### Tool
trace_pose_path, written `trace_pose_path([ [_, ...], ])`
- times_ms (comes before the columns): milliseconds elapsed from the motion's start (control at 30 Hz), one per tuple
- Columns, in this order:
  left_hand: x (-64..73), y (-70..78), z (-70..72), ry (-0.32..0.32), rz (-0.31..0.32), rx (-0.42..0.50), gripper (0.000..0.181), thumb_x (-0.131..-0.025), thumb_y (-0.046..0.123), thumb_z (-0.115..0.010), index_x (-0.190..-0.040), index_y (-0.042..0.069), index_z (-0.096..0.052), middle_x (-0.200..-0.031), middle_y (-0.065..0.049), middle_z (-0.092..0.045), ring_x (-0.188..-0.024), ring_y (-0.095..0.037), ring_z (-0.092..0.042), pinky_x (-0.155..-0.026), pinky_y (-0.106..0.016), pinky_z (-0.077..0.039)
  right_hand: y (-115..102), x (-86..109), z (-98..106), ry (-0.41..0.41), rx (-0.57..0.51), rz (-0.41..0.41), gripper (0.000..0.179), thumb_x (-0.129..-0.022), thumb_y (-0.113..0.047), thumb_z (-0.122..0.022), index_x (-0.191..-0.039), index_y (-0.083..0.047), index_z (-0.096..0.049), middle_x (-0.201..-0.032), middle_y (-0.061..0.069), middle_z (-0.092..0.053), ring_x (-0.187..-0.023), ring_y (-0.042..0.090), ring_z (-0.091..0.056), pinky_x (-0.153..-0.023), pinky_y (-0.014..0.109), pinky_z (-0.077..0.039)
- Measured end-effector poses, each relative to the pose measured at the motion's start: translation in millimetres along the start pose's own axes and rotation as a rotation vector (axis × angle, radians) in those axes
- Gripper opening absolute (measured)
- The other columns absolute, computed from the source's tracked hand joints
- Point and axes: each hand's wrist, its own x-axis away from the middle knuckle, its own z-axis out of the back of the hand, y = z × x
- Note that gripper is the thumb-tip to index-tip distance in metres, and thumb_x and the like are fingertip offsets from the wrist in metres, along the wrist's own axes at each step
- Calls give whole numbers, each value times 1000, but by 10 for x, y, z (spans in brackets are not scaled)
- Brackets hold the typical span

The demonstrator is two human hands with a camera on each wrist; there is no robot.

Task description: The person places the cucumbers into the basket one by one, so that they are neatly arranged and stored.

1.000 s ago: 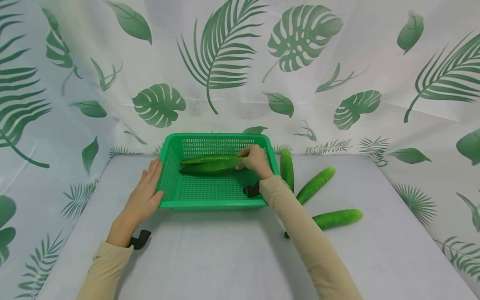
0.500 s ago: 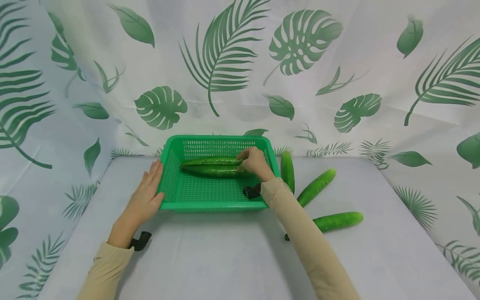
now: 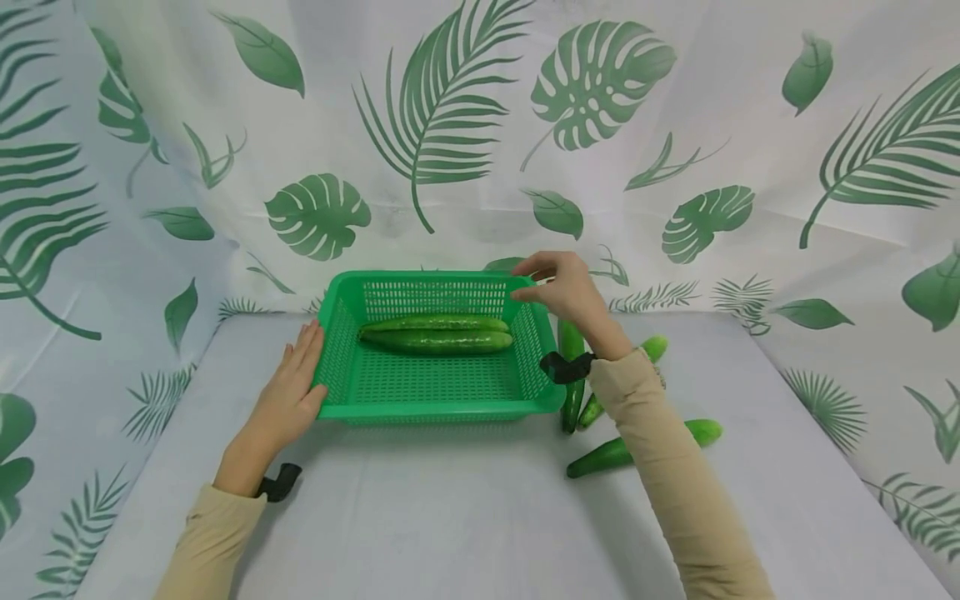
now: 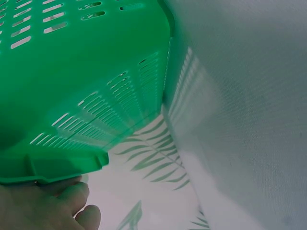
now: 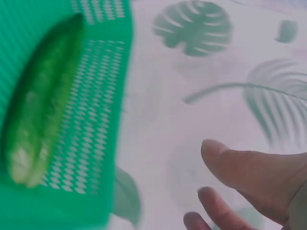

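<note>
A green plastic basket (image 3: 442, 410) with slotted walls holds two cucumbers (image 3: 438, 342) lying side by side near its back. My left hand (image 3: 288, 400) rests along the basket's left rim with fingers extended. From the left wrist view, the fingers (image 4: 74, 195) sit under the rim, beside the slotted wall. My right hand (image 3: 566, 287) is in the air over the basket's back right corner, thumb and fingers apart. Nothing is between them in the right wrist view, where the cucumber pair (image 5: 29, 129) shows at left.
Three more cucumbers lie on the white-covered table right of the basket: one (image 3: 572, 404) along its side, one (image 3: 654, 347) slanting partly behind the right wrist, and one (image 3: 600, 458) nearer the front, crossed by the sleeve. A leaf-print sheet (image 3: 465, 217) hangs behind.
My right hand has let go of the front cucumber in the basket and risen up and right, out over the corner. My left hand has stayed at the left rim.
</note>
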Motion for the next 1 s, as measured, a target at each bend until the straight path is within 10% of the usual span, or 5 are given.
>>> trace_pose_path([
  [333,8,23,6,-2,5,-4,73,-88,1,-43,-154,-10,-15,-162,-26,-11,-150,-41,-8,-120,-54,-6,127,413,733,196,-49,34,32,-87,-14,-76,-116,-2,-71,-118,11,-65,-117,25,-57,-106,41,-43],
  [567,5,54,21,-1,12,0,74,-87,1,-42,-154,-10,-15,-162,-26,-11,-150,-40,-8,-120,-54,-7,476,800,1096,320,-94,58,34,-86,-6,-76,-118,0,-69,-109,-6,-67,-107,10,-60,-94,18,-48],
  [767,5,35,15,7,7,3,74,-86,1,-43,-154,-10,-15,-162,-27,-12,-149,-41,-9,-120,-54,-7,883,1170,1251,383,-296,-33,33,-86,-4,-75,-118,1,-69,-114,0,-66,-105,13,-60,-82,11,-48],
  [1000,-2,2,0,4,3,-1,74,-86,0,-42,-154,-10,-14,-162,-25,-10,-150,-39,-7,-120,-55,-7,1498,1467,1203,354,-220,-180,40,-89,-13,-73,-125,4,-64,-109,-12,-67,-100,3,-61,-81,10,-44],
])
